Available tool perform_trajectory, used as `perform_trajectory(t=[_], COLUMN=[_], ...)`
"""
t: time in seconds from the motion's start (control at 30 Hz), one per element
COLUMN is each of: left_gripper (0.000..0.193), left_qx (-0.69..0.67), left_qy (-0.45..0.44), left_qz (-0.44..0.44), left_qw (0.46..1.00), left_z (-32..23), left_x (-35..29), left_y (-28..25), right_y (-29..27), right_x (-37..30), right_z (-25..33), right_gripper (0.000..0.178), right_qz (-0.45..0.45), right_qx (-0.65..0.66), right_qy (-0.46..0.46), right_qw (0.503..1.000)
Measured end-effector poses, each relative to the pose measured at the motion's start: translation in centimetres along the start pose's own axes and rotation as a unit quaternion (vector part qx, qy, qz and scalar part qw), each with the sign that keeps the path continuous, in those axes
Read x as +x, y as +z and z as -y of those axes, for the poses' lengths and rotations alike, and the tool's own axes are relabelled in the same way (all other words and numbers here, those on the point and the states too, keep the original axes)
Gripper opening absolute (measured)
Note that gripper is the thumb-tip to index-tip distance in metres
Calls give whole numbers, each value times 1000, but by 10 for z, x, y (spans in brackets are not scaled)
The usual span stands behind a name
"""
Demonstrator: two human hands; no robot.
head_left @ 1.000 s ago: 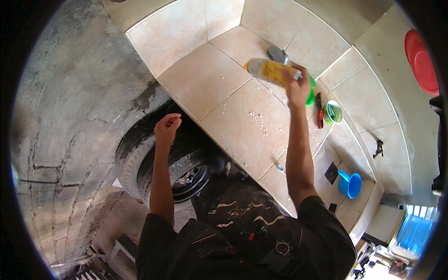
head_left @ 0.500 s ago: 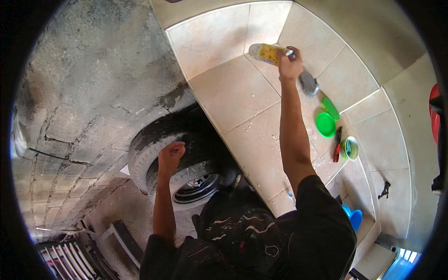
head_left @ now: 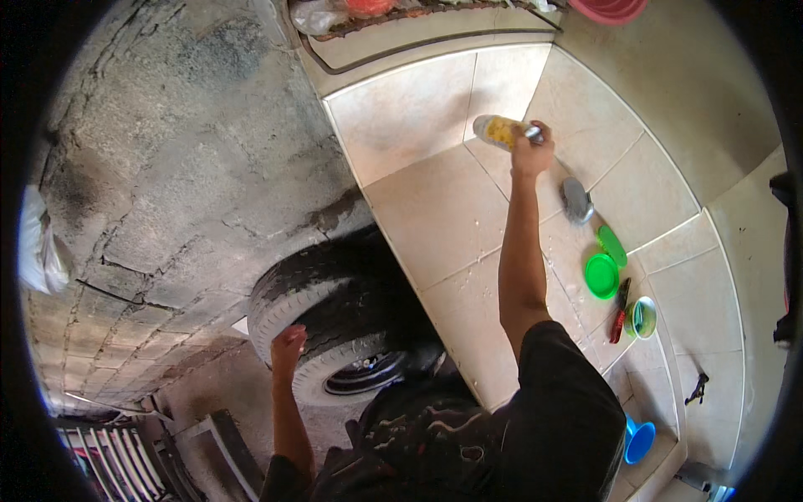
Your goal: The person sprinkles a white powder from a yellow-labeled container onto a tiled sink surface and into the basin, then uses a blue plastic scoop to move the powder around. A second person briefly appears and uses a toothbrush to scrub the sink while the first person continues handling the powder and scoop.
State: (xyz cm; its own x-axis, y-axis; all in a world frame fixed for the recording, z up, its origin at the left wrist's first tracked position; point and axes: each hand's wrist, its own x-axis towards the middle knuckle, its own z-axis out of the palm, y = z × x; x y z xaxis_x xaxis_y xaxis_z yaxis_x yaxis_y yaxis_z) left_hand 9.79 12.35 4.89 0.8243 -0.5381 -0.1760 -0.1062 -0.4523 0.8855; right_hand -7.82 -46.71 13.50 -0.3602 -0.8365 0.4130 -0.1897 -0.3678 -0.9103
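My right hand (head_left: 533, 152) is wrapped round the silver-capped end of a bottle (head_left: 499, 131) with a yellow label. The bottle lies tilted sideways, its pale base toward the left, near the back corner of the tiled counter (head_left: 418, 180). A grey rounded object with a shiny end (head_left: 576, 201) rests just right of my right forearm. My left hand (head_left: 288, 343) hovers by the stacked tyres (head_left: 318, 293) at lower left, fingers loosely bent and holding nothing that I can see. Small white bits (head_left: 479, 259) are scattered over the tiles.
Right of my arm lie a green lid (head_left: 601, 277), a green oval piece (head_left: 611, 245), a red-handled tool (head_left: 618, 322) and a small tub (head_left: 641, 318). A blue container (head_left: 640, 442) sits lower right. A rough block wall (head_left: 192, 125) rises at left; a shelf edge (head_left: 435, 36) crosses the top.
The view has tilted upward, bringing the shelf into sight. My left hand has drawn left across the tyres. My right hand keeps the bottle near the back corner.
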Motion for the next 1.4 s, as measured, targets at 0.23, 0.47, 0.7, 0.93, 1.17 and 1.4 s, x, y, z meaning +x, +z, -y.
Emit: perform_trajectory(t=[0.23, 0.47, 0.7, 0.93, 1.17, 1.4], left_gripper=[21, 17, 18, 21, 32, 44], left_qx=[72, 3, 24, -45, -92, -506], left_qy=[-123, 63, 105, 59, 206, 72], left_qz=[-28, 133, 105, 196, 290, 357], left_qw=[989, 989, 989, 978, 930, 782], left_z=[-11, -46, -72, -72, -176, -247], left_x=[16, 71, 67, 76, 32, 12], left_y=[8, 58, 68, 91, 232, 284], right_y=[-121, -119, -124, -154, -181, -209], right_x=[-6, -25, -26, -31, -73, -142], right_z=[21, -14, -11, -12, 17, 89], right_gripper=[28, 35, 39, 30, 22, 53], right_qz=[-3, -32, 8, 71, 239, 321], right_qx=[275, -63, -78, 185, 450, 480], right_qy=[158, -51, -67, 210, 482, 478], right_qw=[948, 996, 995, 957, 713, 662])
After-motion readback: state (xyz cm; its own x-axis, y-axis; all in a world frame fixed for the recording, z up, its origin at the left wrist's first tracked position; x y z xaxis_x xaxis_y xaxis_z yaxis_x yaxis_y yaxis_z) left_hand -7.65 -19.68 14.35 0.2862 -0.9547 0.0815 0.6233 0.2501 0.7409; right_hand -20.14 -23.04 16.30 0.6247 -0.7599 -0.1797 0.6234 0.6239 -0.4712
